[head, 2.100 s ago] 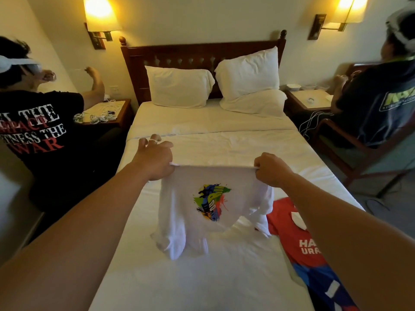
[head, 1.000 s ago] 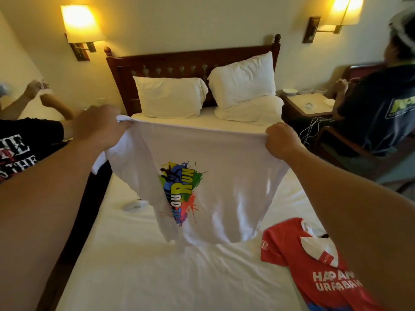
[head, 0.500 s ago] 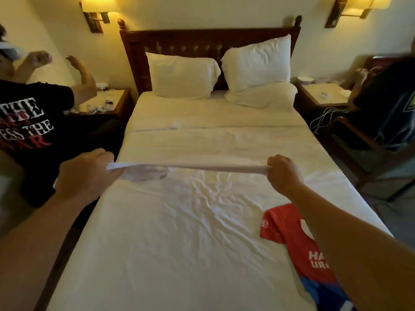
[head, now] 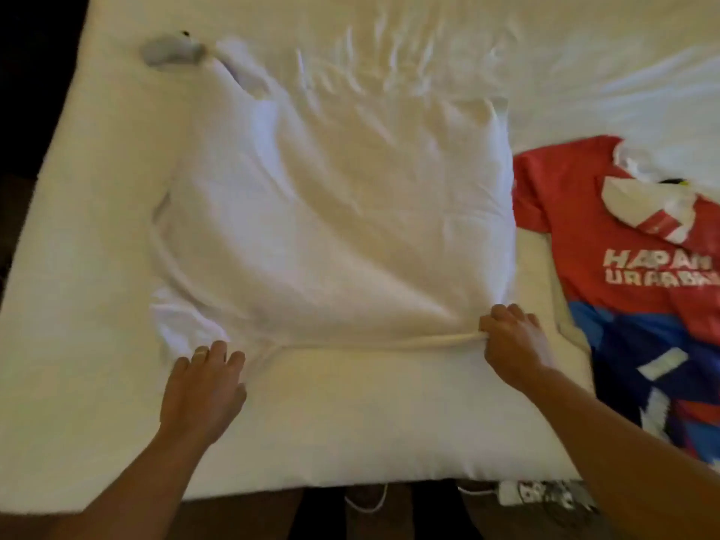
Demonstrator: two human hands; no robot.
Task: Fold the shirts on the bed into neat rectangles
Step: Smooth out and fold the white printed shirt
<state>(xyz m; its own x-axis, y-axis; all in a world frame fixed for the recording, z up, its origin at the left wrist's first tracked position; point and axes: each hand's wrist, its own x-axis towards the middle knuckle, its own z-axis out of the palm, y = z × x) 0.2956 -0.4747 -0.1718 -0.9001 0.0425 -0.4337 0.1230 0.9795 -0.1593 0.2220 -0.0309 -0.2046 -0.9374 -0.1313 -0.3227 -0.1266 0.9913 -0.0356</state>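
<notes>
A white shirt (head: 331, 212) lies spread and rumpled on the bed (head: 78, 189), filling the middle of the view, its plain side up with no print showing. One sleeve reaches toward 11 o'clock, and another bunches at the shirt's 8 o'clock corner. The near edge of the shirt is gathered into a taut rolled ridge running between the two hands.

The left hand (head: 202, 387) sits at 7 o'clock, palm down, its fingers (head: 218, 350) fairly straight and spread, their tips touching the cloth beside the bunched sleeve; a ring shows on one of them. It presses rather than grips, as far as can be seen. The right hand (head: 514, 341) is at 4 o'clock of the shirt, its fingers curled over the near right corner and pinching the end of the rolled edge, so that the fabric pulls tight toward it.

At 3 o'clock, just beside the white shirt and nearly touching it, lies a red shirt (head: 607, 243) with white lettering, a white collar and blue patches on its lower part. At 11 o'clock, just beside the tip of the far sleeve, rests a small grey object (head: 171, 52), too blurred to identify. No containers are visible; everything lies straight on the bed sheet.
</notes>
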